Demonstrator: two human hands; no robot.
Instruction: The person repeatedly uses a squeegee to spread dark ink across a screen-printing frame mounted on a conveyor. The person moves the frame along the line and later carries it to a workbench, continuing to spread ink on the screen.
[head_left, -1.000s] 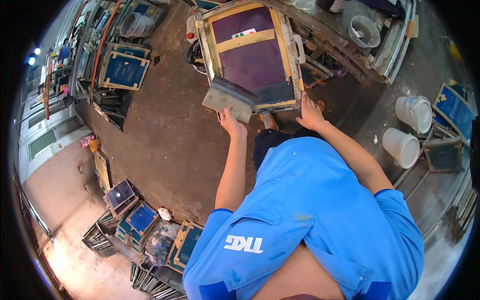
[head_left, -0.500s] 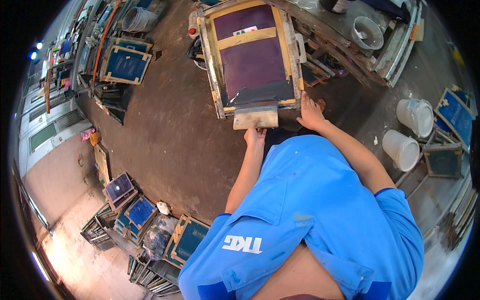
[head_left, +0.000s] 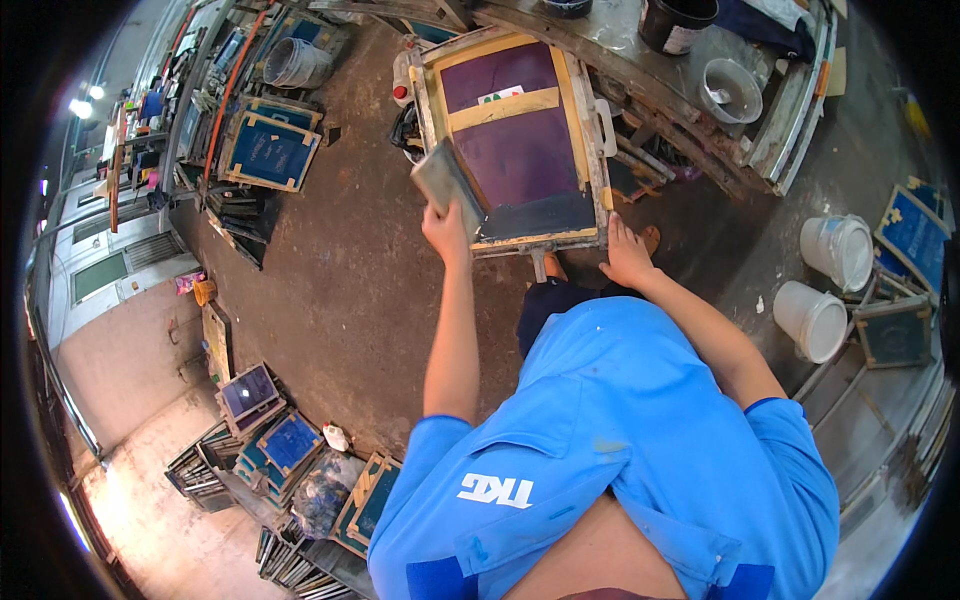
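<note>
My left hand (head_left: 447,237) is closed around a broad squeegee (head_left: 445,180) with a pale, worn handle. The squeegee stands at a slant over the near left part of a screen-printing frame (head_left: 430,105), its lower edge near the mesh. The purple mesh (head_left: 520,145) is bordered with yellowish tape, and one tape strip crosses it. Dark ink (head_left: 540,215) lies in a band along the near end. At the near right corner of the frame, my right hand (head_left: 628,255) rests with fingers stretched out and thumb apart, touching or close to the frame's side.
A worn workbench (head_left: 640,75) with a clear tub (head_left: 730,90) and a black bucket (head_left: 677,22) stands at the far right. Two white buckets (head_left: 810,320) are on the right floor. More screens (head_left: 268,150) lean at the left and lower left (head_left: 290,440).
My left hand has lifted the squeegee from the near end and swung it up and left, turning it to a slant. The right hand stays by the near right corner.
</note>
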